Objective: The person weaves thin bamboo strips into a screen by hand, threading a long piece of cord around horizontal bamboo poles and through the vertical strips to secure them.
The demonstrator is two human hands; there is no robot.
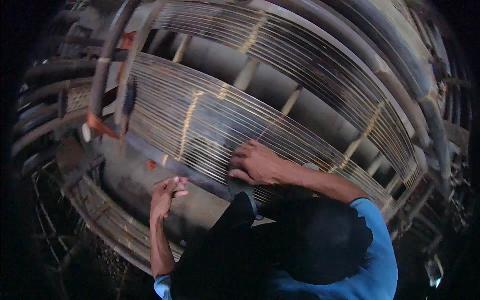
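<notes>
A slatted bamboo panel [165, 90], made of thin parallel strips crossed by pale bindings, stretches across the view before me. Over its near part lies my right hand [257, 162], fingers bent and drawn together. From those fingertips a thin reddish strand [270, 129] runs up and right across the strips. My left hand [167, 194] is raised off the panel's near edge, to the left, with thumb and fingers pinched. What they pinch, if anything, is too small to make out. A dark shape at the lower middle hides the strips beneath it.
A second slatted section [310, 60] lies beyond a gap. Thick bamboo poles [370, 45] border the far side. An upright pole [102, 75] with an orange wrapping [100, 126] stands left. Along the lower left runs a bamboo ledge [107, 215].
</notes>
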